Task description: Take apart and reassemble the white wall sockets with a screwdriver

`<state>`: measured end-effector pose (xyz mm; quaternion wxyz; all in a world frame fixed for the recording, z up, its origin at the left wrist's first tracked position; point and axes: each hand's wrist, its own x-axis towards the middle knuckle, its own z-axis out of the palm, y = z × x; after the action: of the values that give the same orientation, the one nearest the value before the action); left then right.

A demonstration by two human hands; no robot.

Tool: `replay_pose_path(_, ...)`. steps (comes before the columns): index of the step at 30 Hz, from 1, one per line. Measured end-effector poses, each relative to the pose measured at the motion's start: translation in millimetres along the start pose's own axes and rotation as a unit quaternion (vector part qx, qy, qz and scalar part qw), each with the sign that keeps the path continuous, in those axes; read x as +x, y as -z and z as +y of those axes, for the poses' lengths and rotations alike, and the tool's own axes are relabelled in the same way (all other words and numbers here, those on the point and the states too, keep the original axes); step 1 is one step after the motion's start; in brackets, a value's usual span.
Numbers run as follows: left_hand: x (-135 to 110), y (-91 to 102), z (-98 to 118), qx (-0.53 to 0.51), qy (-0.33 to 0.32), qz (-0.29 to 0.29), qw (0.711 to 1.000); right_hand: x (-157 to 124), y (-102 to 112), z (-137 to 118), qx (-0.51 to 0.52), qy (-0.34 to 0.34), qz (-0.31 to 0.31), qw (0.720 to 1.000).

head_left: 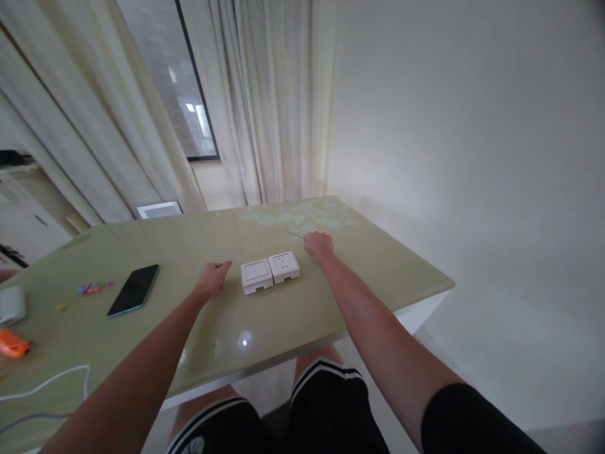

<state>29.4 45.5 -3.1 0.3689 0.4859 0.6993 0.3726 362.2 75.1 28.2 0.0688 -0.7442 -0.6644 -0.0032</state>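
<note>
Black shorts (326, 403) with white stripes at the hem, bottom centre of the frame; two bare forearms reach up from there.

Left hand (212, 278): centre, curled into a loose fist on the bench (368, 277), nothing seen in it, just left of the switch module (256, 275).

Right hand (319, 244): right of centre, fingers folded down onto the bench, just beyond the socket module (283, 265). A thin grey rod (293, 234) juts from it toward the upper left; cannot tell whether it is gripped.

Switch module: white moulded plastic, square, a single flat rocker, boxed back. Socket module: same white square, small dark slots in its face. The two lie side by side, touching, face up.

Bench: glossy pale olive top with a light spot reflected and a faint pale floral print at the far end.

Phone (133, 289): black glass slab, left of centre.

Small coloured bits (92, 288) further left.

White cable (51, 378): looped, lower left.

Cream curtains (269, 101), soft vertical folds, upper centre.
</note>
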Motion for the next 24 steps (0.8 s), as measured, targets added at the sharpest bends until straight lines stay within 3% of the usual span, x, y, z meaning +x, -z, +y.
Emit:
replay_pose_path(7,19.9,-21.9,5.8,-0.016,-0.090,0.035,0.995,-1.3,-25.5,-6.3,0.091,-0.046,0.055,0.993)
replay_pose_path(15,-7.1,-15.5,2.7,-0.022,-0.252,-0.106,0.962,-2.7,-38.8,12.7,0.247,-0.071,0.165,0.952)
replay_pose_path(19,-17.5,-8.5,0.7,0.122,-0.315,-0.204,0.919,0.5,-42.0,14.5,0.358,-0.039,0.178,0.916)
replay_pose_path(22,-20.4,-9.2,-0.2,0.204,-0.347,-0.205,0.892,-0.1,-43.3,12.2,0.424,-0.004,0.157,0.892)
replay_pose_path(24,-21.9,-10.5,0.1,0.211,-0.355,-0.192,0.890,-1.6,-42.8,11.2,0.454,0.013,0.140,0.880)
